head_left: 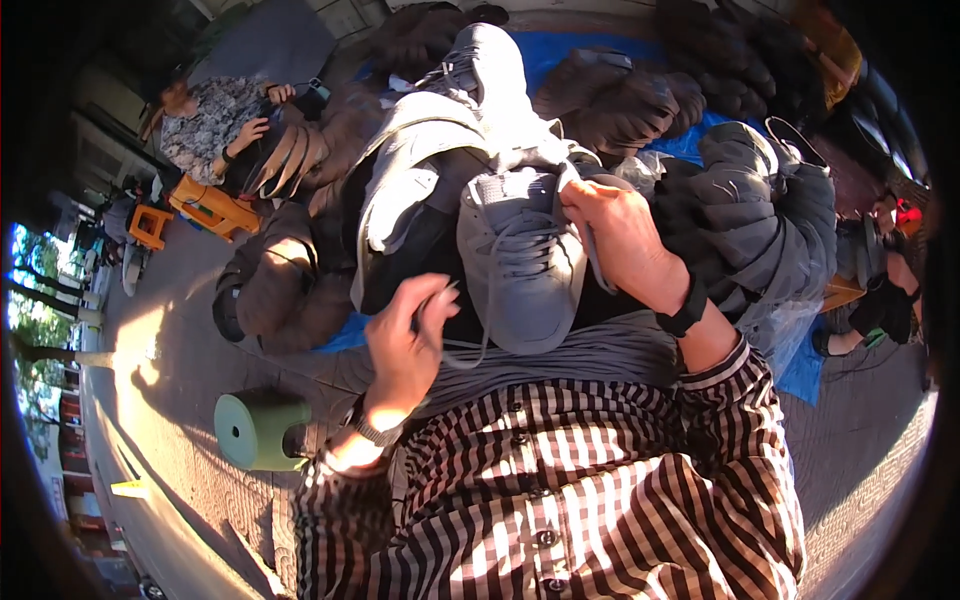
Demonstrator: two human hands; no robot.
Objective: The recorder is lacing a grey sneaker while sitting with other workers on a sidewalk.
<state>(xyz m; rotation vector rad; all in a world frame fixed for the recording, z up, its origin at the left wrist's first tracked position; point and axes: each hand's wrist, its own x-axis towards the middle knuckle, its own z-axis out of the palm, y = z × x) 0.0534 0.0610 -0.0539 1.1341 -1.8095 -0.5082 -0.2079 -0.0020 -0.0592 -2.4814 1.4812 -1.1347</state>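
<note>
With the clock face centred on the worked shoe and twelve pointing away from the wearer, a grey lace-up shoe with a rounded toe [523, 300] is held sole-down over the lap, its toe turned to six and its opening to twelve, presumably so that the laced front is kept in easy reach. Beneath the toe, a thick bundle of grey cords [590, 352] is laid across the lap, perhaps so that lengths are kept close by.

At two o'clock, the side of the shoe's opening is pinched by the bare right hand [625, 240], thumb and fingers clamped on it, apparently for steadiness; whether a lace is gripped as well cannot be told. At eight, the bare left hand [410, 335] is raised, fingers curled and thumb near them; a loose thin grey lace [487, 345] is looped towards it, but because of blur it cannot be told whether the fingers are closed on anything.

At twelve, another pale grey shoe [495, 75] is seen. Dark brown bundled shoes [605, 100] are set at one beside a blue plastic sheet [570, 48], which is probably spread to keep goods off the ground. At eight, farther out, a round green stool [250, 425] is placed.
</note>
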